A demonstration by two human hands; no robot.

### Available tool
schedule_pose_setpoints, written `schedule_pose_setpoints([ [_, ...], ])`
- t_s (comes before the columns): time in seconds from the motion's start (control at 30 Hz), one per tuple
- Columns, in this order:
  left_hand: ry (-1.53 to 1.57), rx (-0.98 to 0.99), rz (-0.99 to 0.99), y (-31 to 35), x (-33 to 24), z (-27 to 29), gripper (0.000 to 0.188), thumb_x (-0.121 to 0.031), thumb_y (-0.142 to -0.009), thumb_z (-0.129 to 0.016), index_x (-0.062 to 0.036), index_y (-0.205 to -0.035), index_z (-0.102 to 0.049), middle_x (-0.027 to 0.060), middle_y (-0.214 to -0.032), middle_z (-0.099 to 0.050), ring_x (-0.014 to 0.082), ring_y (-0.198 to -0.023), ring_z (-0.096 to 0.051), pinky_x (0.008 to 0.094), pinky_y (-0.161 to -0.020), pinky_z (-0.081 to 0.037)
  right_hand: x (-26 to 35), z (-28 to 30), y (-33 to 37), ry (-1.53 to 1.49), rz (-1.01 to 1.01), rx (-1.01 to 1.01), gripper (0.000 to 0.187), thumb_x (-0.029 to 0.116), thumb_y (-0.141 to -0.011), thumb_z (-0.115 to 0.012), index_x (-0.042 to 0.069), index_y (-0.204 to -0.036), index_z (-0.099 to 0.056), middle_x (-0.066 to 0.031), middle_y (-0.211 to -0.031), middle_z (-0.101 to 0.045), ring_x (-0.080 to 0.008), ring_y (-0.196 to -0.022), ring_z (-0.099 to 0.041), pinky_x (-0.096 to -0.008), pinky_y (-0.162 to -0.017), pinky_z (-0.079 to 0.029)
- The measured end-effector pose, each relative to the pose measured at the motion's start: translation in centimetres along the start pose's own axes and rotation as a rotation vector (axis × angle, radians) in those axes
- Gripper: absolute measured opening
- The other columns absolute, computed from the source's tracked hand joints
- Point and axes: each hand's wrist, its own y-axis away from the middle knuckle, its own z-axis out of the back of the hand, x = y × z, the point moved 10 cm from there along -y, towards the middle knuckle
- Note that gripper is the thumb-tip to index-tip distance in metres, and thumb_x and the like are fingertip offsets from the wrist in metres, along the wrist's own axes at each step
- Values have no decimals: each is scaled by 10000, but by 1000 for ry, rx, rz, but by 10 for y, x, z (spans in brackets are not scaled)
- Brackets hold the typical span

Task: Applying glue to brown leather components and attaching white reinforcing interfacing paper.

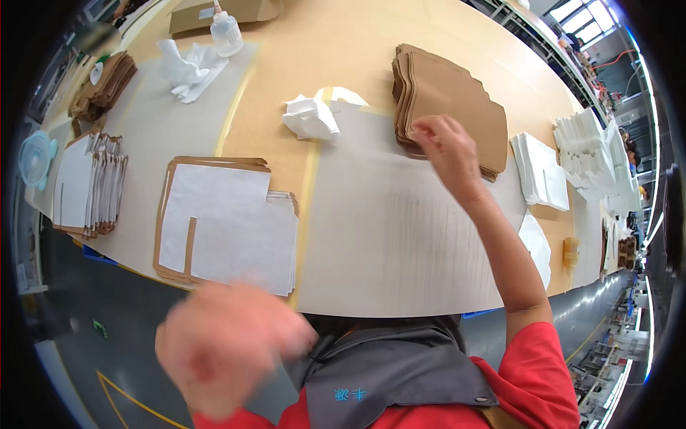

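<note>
Since the left hand (225,339) looks close to the white pile (229,229) just past it, a bump could push those sheets crooked. Farther out, the brown pile (457,107) lies under and past the right hand (446,146). Its edges are messy, so a quick tug might drag out a few sheets at once. The left hand is all blurry, so I can't tell how open it is or if it holds anything. The right hand has bent fingers, tips close together, but I can't tell if they pinch a sheet.
</note>
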Motion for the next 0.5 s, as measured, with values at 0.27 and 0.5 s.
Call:
schedule_pose_setpoints([
  [0.27,523,171,308,-2,-40,-57,57,-188,-908,-738,-156,-941,-771,46,-1007,-744,229,-879,-690,323,-856,-507,-19,-10,5,360,258,92,110,17,-825,-662,53,-908,-599,-68,-881,-582,-247,-869,-620,-341,-760,-548],
  [0.5,-46,62,411,-47,103,-58,148,-63,-963,-564,33,-1061,-620,162,-1086,-668,228,-1009,-641,374,-926,-500,-34,-7,0,373,336,85,104,-23,-810,-635,37,-850,-560,-73,-839,-561,-190,-788,-596,-304,-696,-544],
])
